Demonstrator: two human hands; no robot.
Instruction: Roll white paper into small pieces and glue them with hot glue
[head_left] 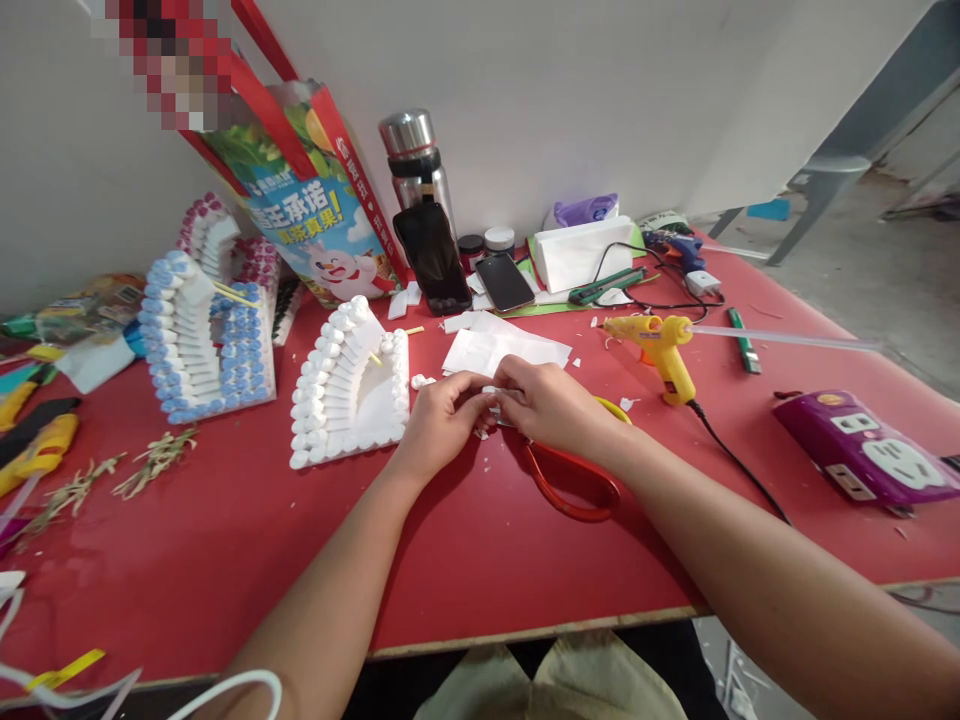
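Note:
My left hand and my right hand meet over the red table, fingers pinched together on a small white piece held between them. Red-handled scissors lie on the table under my right wrist. A white model made of small foam rolls stands just left of my left hand. White paper sheets lie right behind the hands. Small white scraps dot the table beneath them.
A yellow glue gun with a long glue stick stands to the right, its cord trailing toward a purple power strip. Blue and pink foam models sit at left. Two phones, a steel flask, a printed bag and a tissue box line the wall.

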